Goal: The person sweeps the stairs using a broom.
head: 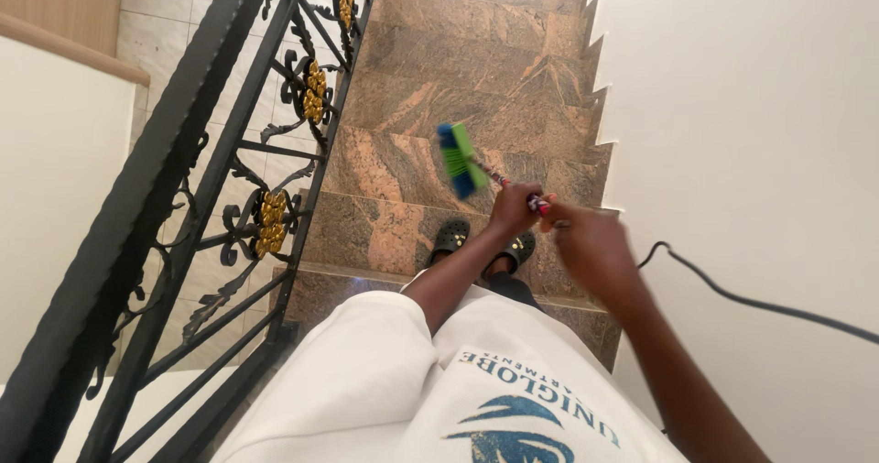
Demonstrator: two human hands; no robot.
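Just beyond my fingers, the broom (462,159) head hangs over the stairs (439,106); my left hand (515,208) and right hand (591,252) are both clamped on its handle.

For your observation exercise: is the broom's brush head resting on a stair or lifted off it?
Cannot tell. The broom head shows over a stone step, seen from above, so contact is hidden. Both hands grip its handle.

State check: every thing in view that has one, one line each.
Broom: held in both hands, bristle head raised over the stone steps, tilted.
Left hand: closed around the broom handle.
Right hand: on the upper end of the handle; grip partly hidden.
Clogs: on the feet, standing on a step.
Black cable: slack, hanging against the wall.
Railing: fixed, untouched.
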